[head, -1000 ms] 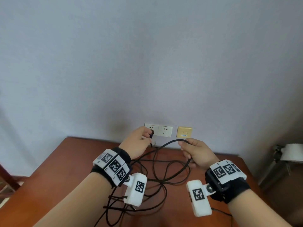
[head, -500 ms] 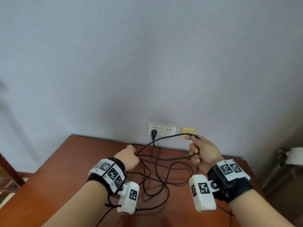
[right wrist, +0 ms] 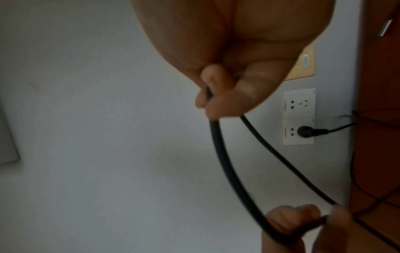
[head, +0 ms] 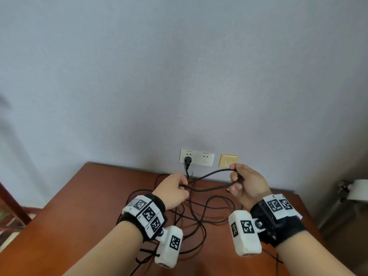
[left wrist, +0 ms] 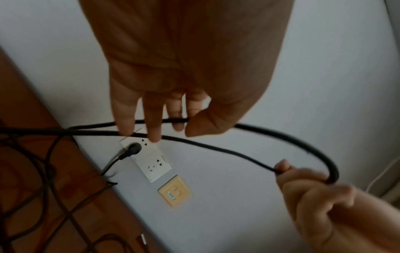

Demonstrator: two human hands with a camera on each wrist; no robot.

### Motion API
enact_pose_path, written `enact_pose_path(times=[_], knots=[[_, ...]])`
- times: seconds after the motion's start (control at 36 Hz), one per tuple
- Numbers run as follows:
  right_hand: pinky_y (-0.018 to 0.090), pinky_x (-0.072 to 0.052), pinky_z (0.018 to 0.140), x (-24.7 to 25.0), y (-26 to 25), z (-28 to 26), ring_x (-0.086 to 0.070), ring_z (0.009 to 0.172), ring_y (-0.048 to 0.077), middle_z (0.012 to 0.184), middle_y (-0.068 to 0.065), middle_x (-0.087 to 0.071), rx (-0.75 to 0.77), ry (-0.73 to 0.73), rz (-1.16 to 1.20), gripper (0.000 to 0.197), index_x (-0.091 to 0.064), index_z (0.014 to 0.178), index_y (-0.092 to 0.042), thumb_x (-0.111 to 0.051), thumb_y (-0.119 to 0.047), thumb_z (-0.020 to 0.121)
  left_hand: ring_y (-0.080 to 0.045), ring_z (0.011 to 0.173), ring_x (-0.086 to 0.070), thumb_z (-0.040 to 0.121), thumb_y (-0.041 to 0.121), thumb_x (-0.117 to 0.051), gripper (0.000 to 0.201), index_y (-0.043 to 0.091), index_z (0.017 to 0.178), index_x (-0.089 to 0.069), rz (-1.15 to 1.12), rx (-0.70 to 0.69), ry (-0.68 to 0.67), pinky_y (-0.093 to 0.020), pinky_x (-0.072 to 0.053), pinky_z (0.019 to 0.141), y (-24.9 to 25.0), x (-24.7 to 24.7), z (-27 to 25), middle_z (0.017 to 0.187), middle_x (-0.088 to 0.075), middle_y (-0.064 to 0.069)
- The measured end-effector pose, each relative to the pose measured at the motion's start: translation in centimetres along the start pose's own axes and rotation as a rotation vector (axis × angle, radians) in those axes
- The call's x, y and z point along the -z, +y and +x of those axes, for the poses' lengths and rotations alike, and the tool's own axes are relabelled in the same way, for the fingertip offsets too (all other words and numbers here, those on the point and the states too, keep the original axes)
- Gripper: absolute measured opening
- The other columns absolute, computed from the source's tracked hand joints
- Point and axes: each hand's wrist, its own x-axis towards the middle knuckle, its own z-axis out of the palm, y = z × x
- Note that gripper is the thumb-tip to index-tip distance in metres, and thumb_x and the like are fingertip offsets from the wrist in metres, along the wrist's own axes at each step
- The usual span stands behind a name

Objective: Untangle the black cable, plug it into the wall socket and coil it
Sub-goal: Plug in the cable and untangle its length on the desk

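Observation:
The black plug [head: 187, 160] sits in the left white wall socket [head: 188, 155], also seen as the plug [left wrist: 133, 148] and the plug [right wrist: 305, 131] in the wrist views. From it the black cable [head: 211, 172] runs to a loop held in the air between both hands. My left hand [head: 174, 188] pinches the cable between thumb and fingers [left wrist: 179, 119]. My right hand [head: 245, 182] grips the loop's bend in curled fingers [right wrist: 216, 95]. The remaining cable [head: 199, 218] lies in tangled loops on the brown table [head: 79, 206].
A second white socket [head: 205, 158] and a yellow wall plate [head: 229, 160] sit right of the plug. The table's back edge meets the grey wall. A white object [head: 358, 189] stands at the far right; a dark wooden post [head: 12, 206] at the left.
My left hand let go of the plug in the socket, drew back and took hold of the cable. My right hand lifted its loop higher, nearer the yellow plate.

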Motion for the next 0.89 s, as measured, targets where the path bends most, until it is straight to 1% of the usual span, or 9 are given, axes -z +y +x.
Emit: enact_pose_path(times=[0.08,0.19,0.33,0.39,0.44,0.56,0.69,0.78,0.89], knots=[[0.021,-0.047,0.039,0.0,-0.1,0.0,-0.037,0.033,0.010,0.053,0.004,-0.051,0.002,0.015,0.045,0.022,-0.054,0.087,-0.007,-0.040,-0.016,0.100,-0.005,0.106,-0.055,0.083,0.015,-0.061,0.023,0.025,0.101,-0.052,0.032,-0.108,0.048,-0.015,-0.042,0.074,-0.1,-0.2,-0.2,0.109,-0.051,0.008],[0.030,-0.055,0.047,0.3,-0.1,-0.1,-0.060,0.045,0.021,0.065,0.015,-0.068,-0.050,-0.023,0.119,0.028,-0.055,0.091,-0.003,-0.032,-0.017,0.097,-0.001,0.094,-0.057,0.086,0.038,-0.065,0.011,0.032,0.096,-0.064,0.031,-0.204,0.239,-0.013,-0.037,0.076,0.7,0.0,0.2,0.103,-0.060,0.015],[0.034,-0.059,0.055,0.2,0.2,-0.5,-0.070,0.063,0.031,0.092,0.022,-0.072,-0.139,-0.141,0.030,0.032,-0.053,0.102,0.001,-0.025,-0.010,0.091,-0.007,0.078,-0.050,0.092,0.033,-0.060,0.022,0.026,0.108,-0.073,0.016,-0.267,0.365,-0.016,-0.034,0.073,3.4,1.0,0.9,0.092,-0.045,0.007],[0.031,-0.058,0.057,0.1,0.3,-0.7,-0.071,0.070,0.029,0.100,0.018,-0.072,-0.181,-0.202,-0.100,0.034,-0.051,0.110,-0.001,-0.025,-0.004,0.088,-0.011,0.082,-0.051,0.095,0.027,-0.055,0.024,0.023,0.114,-0.070,0.086,-0.272,0.337,-0.019,-0.033,0.071,4.4,1.5,1.1,0.088,-0.052,0.007],[0.028,-0.057,0.057,-0.1,0.5,-0.8,-0.071,0.075,0.027,0.106,0.015,-0.071,-0.216,-0.283,-0.232,0.037,-0.049,0.117,-0.002,-0.026,0.001,0.088,-0.015,0.097,-0.060,0.096,0.019,-0.052,0.029,0.021,0.120,-0.067,0.072,-0.249,0.299,-0.019,-0.040,0.084,5.3,1.8,1.4,0.107,-0.065,0.000],[0.025,-0.056,0.053,-0.7,1.1,-1.2,-0.072,0.076,0.023,0.104,0.012,-0.072,-0.210,-0.340,-0.371,0.021,-0.054,0.111,-0.001,-0.040,-0.012,0.099,-0.025,0.117,-0.056,0.096,0.012,-0.044,0.035,0.021,0.129,-0.052,0.008,-0.238,0.169,-0.032,-0.041,0.102,7.2,1.8,1.4,0.133,-0.057,-0.003],[0.025,-0.041,0.043,-1.2,1.7,-1.2,-0.065,0.050,0.019,0.088,0.013,-0.074,-0.072,-0.258,-0.616,0.035,-0.058,0.107,0.002,-0.037,-0.026,0.102,-0.009,0.139,-0.031,0.098,0.020,-0.040,0.062,0.021,0.154,-0.012,-0.155,-0.221,-0.025,-0.020,-0.022,0.109,8.6,0.6,0.2,0.152,-0.034,0.009],[0.025,-0.043,0.047,-2.1,1.6,-1.6,-0.057,0.042,0.018,0.077,0.018,-0.072,0.016,-0.267,-0.828,0.034,-0.060,0.106,0.005,-0.039,-0.021,0.101,-0.009,0.133,-0.040,0.095,0.039,-0.051,0.081,0.023,0.154,0.002,-0.197,-0.224,-0.096,-0.024,-0.032,0.107,9.2,-0.5,-0.4,0.150,-0.035,0.010],[0.038,-0.051,0.080,-3.7,2.2,-2.6,-0.059,0.098,0.046,0.114,0.044,-0.052,-0.073,-0.405,-0.920,0.073,-0.042,0.128,0.012,-0.048,-0.051,0.091,-0.011,0.116,-0.055,0.086,0.048,-0.063,0.103,0.024,0.152,0.013,-0.100,-0.231,-0.157,-0.029,-0.044,0.100,9.1,-2.0,-0.2,0.130,-0.057,0.009]])
